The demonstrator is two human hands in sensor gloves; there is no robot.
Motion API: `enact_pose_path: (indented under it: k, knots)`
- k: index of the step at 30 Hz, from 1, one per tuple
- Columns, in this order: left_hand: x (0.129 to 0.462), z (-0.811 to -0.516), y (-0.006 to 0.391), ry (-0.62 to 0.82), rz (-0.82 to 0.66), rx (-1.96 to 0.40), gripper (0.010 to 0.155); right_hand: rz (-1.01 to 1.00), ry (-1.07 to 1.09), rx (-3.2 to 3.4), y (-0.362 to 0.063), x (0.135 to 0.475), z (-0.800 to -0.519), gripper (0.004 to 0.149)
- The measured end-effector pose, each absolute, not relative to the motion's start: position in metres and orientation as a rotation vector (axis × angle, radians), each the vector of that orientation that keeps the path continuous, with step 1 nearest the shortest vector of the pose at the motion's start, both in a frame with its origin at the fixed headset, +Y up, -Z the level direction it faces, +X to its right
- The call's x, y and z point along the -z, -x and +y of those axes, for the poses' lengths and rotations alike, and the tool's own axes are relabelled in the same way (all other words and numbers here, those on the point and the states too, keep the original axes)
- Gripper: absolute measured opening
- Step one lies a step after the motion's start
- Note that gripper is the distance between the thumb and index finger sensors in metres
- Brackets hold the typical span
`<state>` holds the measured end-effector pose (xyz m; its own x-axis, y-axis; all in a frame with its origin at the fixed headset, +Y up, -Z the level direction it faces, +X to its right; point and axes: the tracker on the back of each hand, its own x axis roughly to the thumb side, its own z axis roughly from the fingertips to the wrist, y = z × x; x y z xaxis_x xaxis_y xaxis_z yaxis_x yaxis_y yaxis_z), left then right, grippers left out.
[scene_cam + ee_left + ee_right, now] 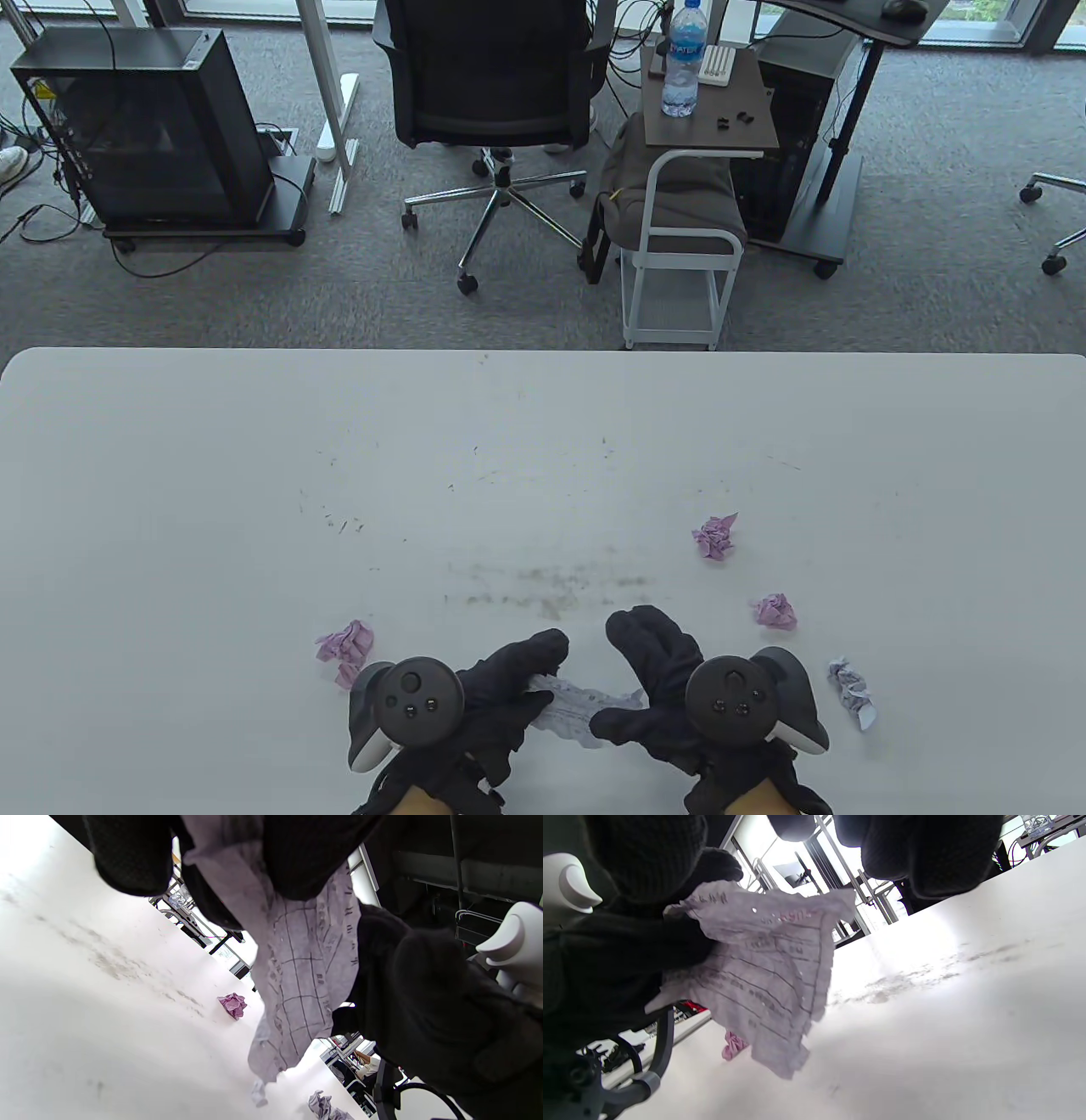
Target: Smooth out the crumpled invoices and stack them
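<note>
Both hands pinch one white invoice (577, 709) above the near edge of the counter (543, 475): the left hand (496, 692) holds its left end, the right hand (657, 688) its right end. Crumpled pink balls (715, 536) lie near.

Black-gloved hands (585, 692), pale grid-printed invoice (577, 709), pink paper balls (717, 536).

– What's beyond the table (254, 441) on my feed?

– I see a black office chair (492, 76) at top centre, a dark computer case on a wheeled stand (144, 127) at upper left, and a small white cart (687, 212) right of the chair.

– Anything on the cart?

– A water bottle (684, 59) stands on its brown top; grey carpet (933, 255) lies underneath.
</note>
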<state>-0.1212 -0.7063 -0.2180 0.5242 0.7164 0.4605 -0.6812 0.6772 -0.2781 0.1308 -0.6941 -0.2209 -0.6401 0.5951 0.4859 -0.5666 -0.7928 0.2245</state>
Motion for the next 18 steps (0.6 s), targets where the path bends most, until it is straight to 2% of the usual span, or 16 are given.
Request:
enact_pose_path:
  k: [5,10,13,18]
  knots:
    - [0.215,-0.704,0.112,0.057,-0.626,-0.775,0.065,0.162,-0.752,-2.362,-0.114,0.222,-0.704,0.079]
    - [0.215,-0.705,0.114,0.065,-0.614,-0.787,0.065,0.057,-0.709,-2.296,-0.102,0.221,-0.706,0.043]
    - [0.219,-0.711,0.118,0.107,-0.568,-0.789,0.068,-0.088,-0.689,-2.300,-0.106,0.219,-0.701,0.043]
    - [0.225,-0.723,0.120,0.226,-0.508,-0.772,0.067,-0.156,-0.657,-2.322,-0.115,0.218,-0.700,0.042]
